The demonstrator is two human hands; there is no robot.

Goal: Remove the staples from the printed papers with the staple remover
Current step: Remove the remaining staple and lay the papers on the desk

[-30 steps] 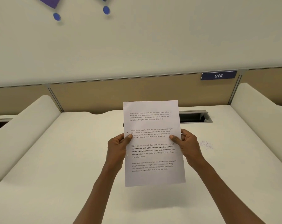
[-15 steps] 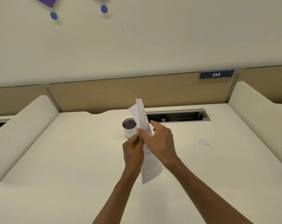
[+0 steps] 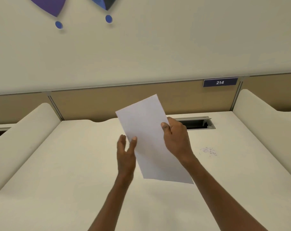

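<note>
Soft even light, slight wide-angle distortion

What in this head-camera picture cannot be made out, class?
- Printed side of the white paper sheet: turned away from the head view, so text and staples are hidden.
- Small dark specks on the cream desk: too small to identify.
- Staple remover: not in view.
- Purple wall shapes: cut off by the top edge.

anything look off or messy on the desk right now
A scatter of tiny dark specks lies loose on the desk to the right of the hands, apart from everything. The paper is held tilted, blank side up. Nothing looks damaged.
</note>
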